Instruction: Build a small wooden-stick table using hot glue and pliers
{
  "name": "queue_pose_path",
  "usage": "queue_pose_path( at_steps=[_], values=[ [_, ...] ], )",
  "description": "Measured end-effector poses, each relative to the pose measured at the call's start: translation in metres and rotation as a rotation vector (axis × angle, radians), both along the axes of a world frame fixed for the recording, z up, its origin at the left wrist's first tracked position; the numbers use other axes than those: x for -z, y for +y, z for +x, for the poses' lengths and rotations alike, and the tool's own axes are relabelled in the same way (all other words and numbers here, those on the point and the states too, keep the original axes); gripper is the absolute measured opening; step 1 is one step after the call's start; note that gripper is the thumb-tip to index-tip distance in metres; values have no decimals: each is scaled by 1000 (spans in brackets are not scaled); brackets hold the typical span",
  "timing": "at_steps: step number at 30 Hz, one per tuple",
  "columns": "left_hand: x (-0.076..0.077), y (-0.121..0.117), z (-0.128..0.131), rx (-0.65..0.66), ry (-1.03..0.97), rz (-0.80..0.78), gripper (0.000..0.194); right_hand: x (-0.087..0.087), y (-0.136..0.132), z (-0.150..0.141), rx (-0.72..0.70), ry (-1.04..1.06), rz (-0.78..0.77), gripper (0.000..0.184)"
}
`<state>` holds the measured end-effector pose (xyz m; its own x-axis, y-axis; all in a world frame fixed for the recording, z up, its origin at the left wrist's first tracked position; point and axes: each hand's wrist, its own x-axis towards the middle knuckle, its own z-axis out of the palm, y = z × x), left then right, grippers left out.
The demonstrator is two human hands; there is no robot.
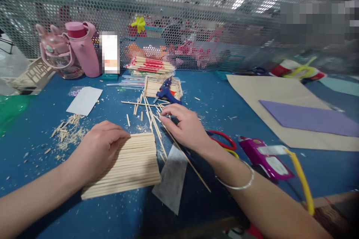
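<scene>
A flat panel of thin wooden sticks point(137, 160), laid side by side, rests on the blue table in front of me. My left hand point(102, 147) grips its left part, fingers curled at the far edge and some of them hidden. To the right, my right hand point(186, 127) pinches thumb and forefinger together at the end of a long thin wooden stick point(193, 168), which slants back towards me. Loose sticks point(158, 134) lie between the panel and that hand. Just beyond its fingers, a blue glue gun point(168, 91) rests on a small wooden stick frame point(150, 87).
Stick offcuts point(66, 129) and a pale card point(85, 101) lie left. Behind stand a pink bottle point(84, 52) and bundled sticks point(151, 65). A grey strip point(172, 179) lies beside the panel. Rightward are red-handled scissors point(224, 140), a purple tool point(265, 157) and purple foam point(308, 117).
</scene>
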<state>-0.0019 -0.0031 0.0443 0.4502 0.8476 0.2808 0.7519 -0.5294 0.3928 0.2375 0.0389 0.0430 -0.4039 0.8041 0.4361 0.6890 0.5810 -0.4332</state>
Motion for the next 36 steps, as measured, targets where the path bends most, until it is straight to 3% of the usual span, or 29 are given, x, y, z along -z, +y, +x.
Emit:
queue_pose_path(
  at_steps=[8,10,14,17,19,23,26,29,32,36],
  values=[
    [-4,-3,-2,-3,27,91,31,-3,-4,-1,-16,3,-24,12],
    [-9,-5,-11,-100,-7,169,29,-3,-4,0,-22,16,-31,12],
    [-13,-5,-42,-447,-111,307,19,-4,-2,3,-18,35,-33,11],
    [-4,-3,-66,-580,-181,207,18,-9,-2,1,-11,15,-23,10],
    [3,-2,-74,-602,-236,81,20,-14,-6,-2,-25,-20,-23,9],
    [11,-2,-73,-608,-302,-144,26,-21,-22,-9,-22,-43,-43,8],
    [12,-7,-70,-612,-298,-207,34,-13,-32,-10,55,-5,-43,8],
    [17,-13,-71,-479,-269,-90,29,1,-33,-8,58,12,21,15],
    [21,-17,-72,-313,-166,80,30,11,-31,-7,-28,-11,73,23],
    [24,-19,-71,-214,-56,217,35,16,-30,-7,-109,-46,59,28]
  ],
)
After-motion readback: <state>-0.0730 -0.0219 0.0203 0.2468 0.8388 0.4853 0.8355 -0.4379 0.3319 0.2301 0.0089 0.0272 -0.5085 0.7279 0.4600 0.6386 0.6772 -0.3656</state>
